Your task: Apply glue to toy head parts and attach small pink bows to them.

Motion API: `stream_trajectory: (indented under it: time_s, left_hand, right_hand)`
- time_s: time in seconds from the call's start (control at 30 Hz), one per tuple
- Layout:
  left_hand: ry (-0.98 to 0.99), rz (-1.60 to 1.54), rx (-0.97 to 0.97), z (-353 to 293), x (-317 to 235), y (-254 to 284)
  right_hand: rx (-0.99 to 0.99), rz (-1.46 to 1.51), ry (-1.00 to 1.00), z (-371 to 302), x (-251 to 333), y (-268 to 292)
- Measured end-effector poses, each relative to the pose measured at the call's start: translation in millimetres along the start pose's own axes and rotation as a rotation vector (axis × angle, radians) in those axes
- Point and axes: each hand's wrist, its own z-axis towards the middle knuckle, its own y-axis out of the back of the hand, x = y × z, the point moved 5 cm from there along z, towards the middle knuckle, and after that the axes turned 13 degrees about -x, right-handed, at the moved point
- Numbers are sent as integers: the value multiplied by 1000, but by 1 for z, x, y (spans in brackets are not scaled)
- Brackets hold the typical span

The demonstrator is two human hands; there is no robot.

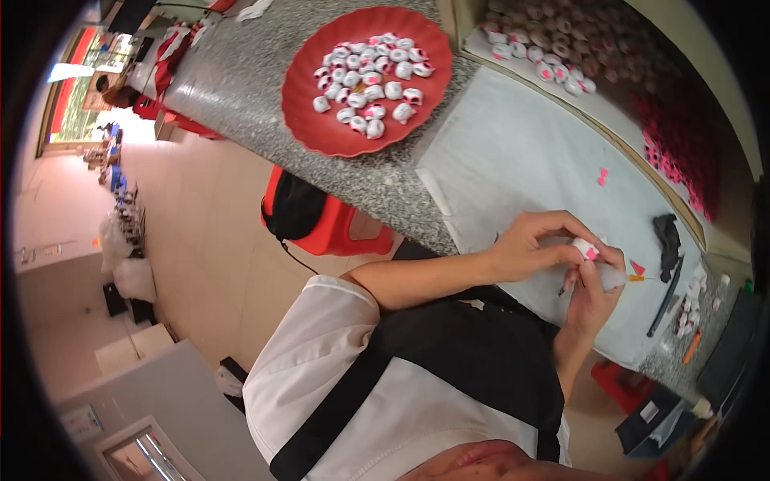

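Observation:
Above the white paper sheet [497, 144], my left hand [533, 244] pinches a small white piece with a pink patch [589, 252] between thumb and fingers. Just beside it, my right hand [592, 301] is closed around a small translucent bottle [613, 278] with an orange collar and a thin needle tip pointing right. My right fingertips come up close to the white piece; whether they touch it I cannot tell. A slim dark tip [561, 292] sticks out by my right hand, its other end hidden. Farther up the sheet lies a pink bow-shaped piece [603, 177].
A red scalloped plate [301, 120] of similar white-and-pink pieces stands on the speckled counter [233, 80]. Beyond the sheet, a raised-edge tray [585, 116] holds piles of pieces. A black lump [666, 240] and a dark stick [666, 297] lie at right. A red stool [353, 232] stands below.

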Motion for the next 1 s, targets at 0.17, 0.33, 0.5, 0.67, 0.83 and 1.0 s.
stream_trajectory:
  time_s: [0.17,0.33,0.5,0.67,0.83,1.0]
  left_hand:
    - [-593,740,-200,-10,-83,34]
    - [-695,1566,-746,-29,-167,149]
    - [-756,1606,-516,-2,-147,116]
    - [-791,1396,41,80,-86,20]
    - [-1014,1474,41,153,-44,10]
    - [-1060,1896,-8,176,-27,16]
  right_hand:
    - [19,-263,41,5,15,-6]
    - [-93,-337,27,18,15,16]
    - [-178,-228,137,15,13,23]
    - [-85,-98,206,10,9,34]
    - [-43,-156,274,5,9,26]
    - [-22,-138,294,4,9,28]
